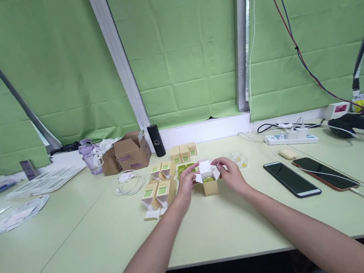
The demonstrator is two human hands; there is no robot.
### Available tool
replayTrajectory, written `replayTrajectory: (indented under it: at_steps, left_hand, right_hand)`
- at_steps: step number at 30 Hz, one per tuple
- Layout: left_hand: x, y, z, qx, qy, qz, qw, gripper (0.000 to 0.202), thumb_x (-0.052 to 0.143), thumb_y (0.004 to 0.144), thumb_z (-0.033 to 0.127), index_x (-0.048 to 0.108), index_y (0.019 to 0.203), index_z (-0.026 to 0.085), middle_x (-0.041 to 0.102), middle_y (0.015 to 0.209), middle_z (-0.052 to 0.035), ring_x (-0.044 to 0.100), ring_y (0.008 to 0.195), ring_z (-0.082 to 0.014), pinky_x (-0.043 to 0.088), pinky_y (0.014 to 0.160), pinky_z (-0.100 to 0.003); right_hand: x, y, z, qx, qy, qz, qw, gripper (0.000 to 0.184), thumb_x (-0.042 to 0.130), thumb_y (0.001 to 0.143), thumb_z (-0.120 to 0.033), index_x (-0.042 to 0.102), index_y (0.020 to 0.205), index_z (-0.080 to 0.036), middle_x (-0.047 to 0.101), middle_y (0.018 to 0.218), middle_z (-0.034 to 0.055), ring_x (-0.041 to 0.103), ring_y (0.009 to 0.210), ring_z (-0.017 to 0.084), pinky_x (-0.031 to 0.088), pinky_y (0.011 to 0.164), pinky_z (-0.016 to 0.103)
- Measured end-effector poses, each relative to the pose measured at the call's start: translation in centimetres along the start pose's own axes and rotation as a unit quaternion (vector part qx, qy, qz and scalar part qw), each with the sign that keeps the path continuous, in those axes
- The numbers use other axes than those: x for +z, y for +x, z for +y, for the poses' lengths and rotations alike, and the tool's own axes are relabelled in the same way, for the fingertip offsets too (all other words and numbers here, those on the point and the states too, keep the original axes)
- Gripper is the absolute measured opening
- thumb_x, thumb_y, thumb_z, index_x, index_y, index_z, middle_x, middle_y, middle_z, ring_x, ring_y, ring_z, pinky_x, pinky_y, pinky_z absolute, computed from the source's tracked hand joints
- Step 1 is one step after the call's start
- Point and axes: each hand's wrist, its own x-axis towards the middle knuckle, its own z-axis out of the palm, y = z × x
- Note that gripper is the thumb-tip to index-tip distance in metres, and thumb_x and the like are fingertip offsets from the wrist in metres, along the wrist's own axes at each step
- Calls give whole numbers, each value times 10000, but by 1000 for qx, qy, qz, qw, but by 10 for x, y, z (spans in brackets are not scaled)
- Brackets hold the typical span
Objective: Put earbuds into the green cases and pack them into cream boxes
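Small box: We had the kraft-coloured small box (211,188) upright on the bench (202,237), its top open and its white flaps spread.
Inside the small box: We saw a green item (208,179) near the opening; its full shape was hidden.
Left hand: We held the left hand (186,184) curved and partly open at the left side of the small box, fingertips by the flaps; we could not tell whether they pinched one.
Right hand: We kept the right hand (231,175) curled at the right side of the small box, thumb and forefinger close together at the flap; we could not tell whether they gripped it.
Open boxes: We had four similar open boxes (165,194) left of the small box, tilted, with green panels facing us.
Upright boxes: We had a group of upright boxes (180,154) behind the small box, slightly left.
Clear tray: We saw a clear tray (237,158) with yellow bits, behind and right of the small box.
Phones: We had two phones (291,179) lying well right of the small box.
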Motion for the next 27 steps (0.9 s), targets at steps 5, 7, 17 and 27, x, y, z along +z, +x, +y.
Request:
replayTrajectory:
  at_steps: [5, 7, 17, 27]
  left_hand:
    - [-1, 1, -2, 3, -11, 1, 1000, 584, 592, 702, 179, 746, 1264, 147, 799, 1029, -102, 697, 840, -194, 536, 800, -306]
    - [-1, 2, -3, 5, -8, 2, 1000, 567, 591, 710, 174, 751, 1253, 155, 796, 1044, -101, 698, 866, -197, 540, 806, -308]
    - [4, -2, -1, 13, 29, -1, 999, 482, 649, 732, 197, 726, 1207, 191, 774, 1106, -85, 715, 931, -203, 535, 805, -297]
    - [5, 1, -5, -2, 47, -21, 999, 490, 692, 767, 242, 628, 1252, 210, 766, 918, -59, 727, 924, -218, 507, 786, -296]
  right_hand:
    - [2, 3, 11, 59, 37, 4, 998, 260, 487, 912, -322, 677, 1050, -212, 695, 1066, 109, 655, 863, 223, 567, 555, 297]
    - [4, 4, 13, 85, 52, 5, 995, 260, 507, 886, -325, 671, 1053, -213, 686, 1063, 110, 655, 845, 219, 561, 523, 286]
    - [8, 3, 10, 147, 100, 18, 984, 283, 583, 812, -340, 648, 1056, -211, 657, 1011, 82, 619, 731, 186, 497, 444, 252]
    - [6, 2, -1, 194, 110, 5, 975, 367, 576, 730, -326, 606, 1080, -220, 623, 1005, 59, 618, 724, 174, 463, 443, 236]
